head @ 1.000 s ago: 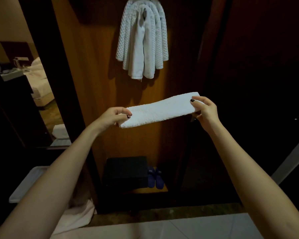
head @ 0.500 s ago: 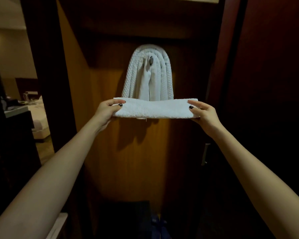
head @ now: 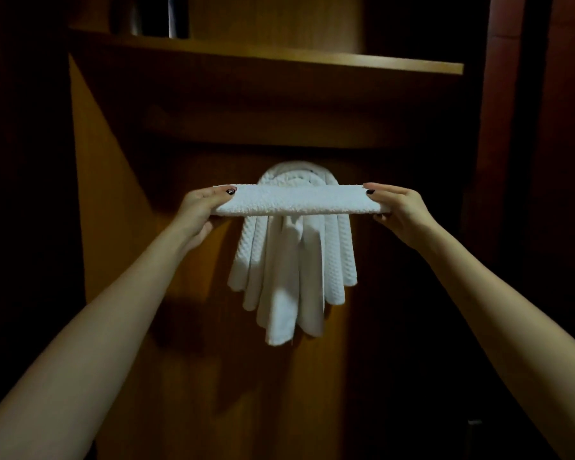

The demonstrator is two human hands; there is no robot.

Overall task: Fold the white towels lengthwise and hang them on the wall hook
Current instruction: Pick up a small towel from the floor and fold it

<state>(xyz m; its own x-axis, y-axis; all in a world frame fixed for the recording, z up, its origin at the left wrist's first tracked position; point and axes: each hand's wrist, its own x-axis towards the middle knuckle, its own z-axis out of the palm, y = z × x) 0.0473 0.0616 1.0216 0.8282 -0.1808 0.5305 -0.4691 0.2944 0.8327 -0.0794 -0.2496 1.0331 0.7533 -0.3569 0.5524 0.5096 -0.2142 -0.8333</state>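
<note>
The left grip [head: 201, 207] pinches one end of the folded towel [head: 296, 204], thumb on top; the right grip [head: 397, 210] pinches the other end. The towel stretches level between them, across the top of the hung towels [head: 292, 267] draped on the wooden wall [head: 120, 227], below a shelf [head: 279, 58]

Wooden wall panel [head: 140, 260] at the back is the carrier. A bundle of hung towels [head: 289, 277] sits dead centre on it, several white layers fanning down toward 6 o'clock, waffle-weave ones on the outside and smoother ones in the middle. A folded towel [head: 296, 204] crosses the bundle's top, so I can't make out the hanging point. Wooden shelf [head: 279, 58] runs across at 12 o'clock. Dark items [head: 153, 14] stand on it at 11 o'clock, too dim to identify.
</note>
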